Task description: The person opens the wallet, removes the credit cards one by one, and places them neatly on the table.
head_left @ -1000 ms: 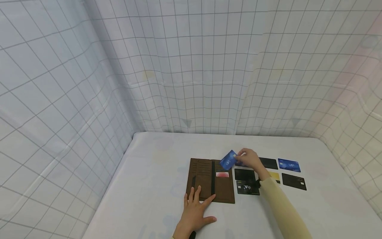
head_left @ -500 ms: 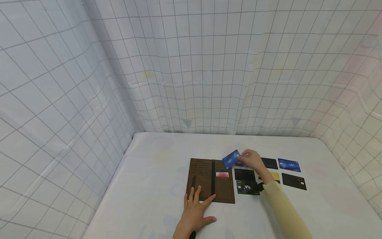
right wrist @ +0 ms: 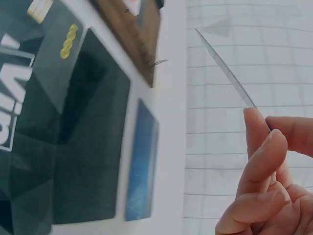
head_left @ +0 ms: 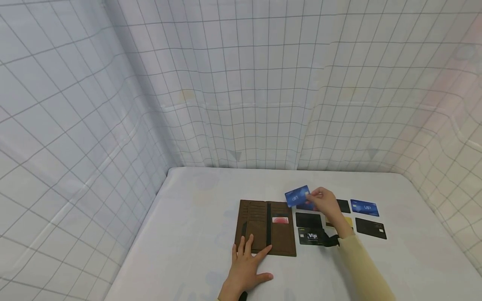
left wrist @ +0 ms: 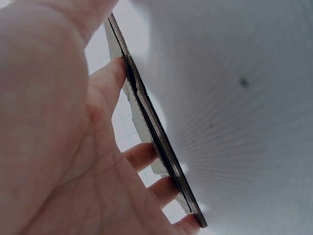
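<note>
In the head view my right hand (head_left: pixel 326 205) pinches a blue VIP card (head_left: pixel 296 196) by its right end. The right wrist view shows this card (right wrist: pixel 227 71) almost edge-on between thumb and fingers. Just left of it, a brown wallet (head_left: pixel 257 229) lies spread out flat, a pink-and-white card (head_left: pixel 280 220) showing in a slot on its right half. My left hand (head_left: pixel 242 266) rests with spread fingers on the wallet's lower edge. From the left wrist, these fingertips touch the wallet's thin edge (left wrist: pixel 156 127).
Right of the wallet, several cards lie in rows: a black VIP card (head_left: pixel 310 236), a plain black one (head_left: pixel 308 220), a blue card (head_left: pixel 304 206) partly covered, another blue VIP card (head_left: pixel 365 207) and a dark card (head_left: pixel 370 228). My right forearm overlaps a yellow card (head_left: pixel 348 220). Gridded white curtains surround the table.
My right hand has drifted right, away from the wallet, with the blue VIP card turning from a steep slant to nearly level. The left hand and wallet stay put.
</note>
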The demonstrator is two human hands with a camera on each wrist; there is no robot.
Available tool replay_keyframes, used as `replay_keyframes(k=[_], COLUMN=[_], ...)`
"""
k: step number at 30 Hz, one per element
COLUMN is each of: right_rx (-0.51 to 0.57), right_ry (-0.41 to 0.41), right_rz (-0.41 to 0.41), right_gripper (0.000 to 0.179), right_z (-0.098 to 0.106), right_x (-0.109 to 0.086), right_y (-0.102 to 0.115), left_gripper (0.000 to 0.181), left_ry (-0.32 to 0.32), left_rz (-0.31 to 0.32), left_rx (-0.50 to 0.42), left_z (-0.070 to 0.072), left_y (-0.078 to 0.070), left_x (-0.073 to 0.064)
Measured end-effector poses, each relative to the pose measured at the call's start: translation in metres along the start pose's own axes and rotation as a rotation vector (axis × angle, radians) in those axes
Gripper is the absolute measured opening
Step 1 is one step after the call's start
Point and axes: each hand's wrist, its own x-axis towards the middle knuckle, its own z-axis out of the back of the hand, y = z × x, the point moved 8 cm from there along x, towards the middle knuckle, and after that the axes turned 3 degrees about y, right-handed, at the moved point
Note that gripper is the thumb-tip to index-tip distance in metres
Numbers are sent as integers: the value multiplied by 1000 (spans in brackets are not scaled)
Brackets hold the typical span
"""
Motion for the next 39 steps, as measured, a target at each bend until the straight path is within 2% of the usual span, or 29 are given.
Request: replay_keyframes(k=[8,14,21,28,39], right_rx=[54,86,81,13,-54], right_ry=[-61,-100,-171,-204,-211], right_rz=[67,55,29,-11,-164], right_gripper=[29,32,34,38,39], right_z=[24,41,62,75,80], right_x=[-25,-44,-71,-96,-107], right_y=[20,14,0,-17,-64], left_gripper=[74,74,74,74,74], left_ry=[1,0,-6,-18,-17], left_rz=[4,1,1,-5,-2], left_rx=[1,12,15,28,28], left_z=[-5,-8,-7,-6,-7], left_y=[3,4,4,5,5], left_x=[2,3,3,3,3])
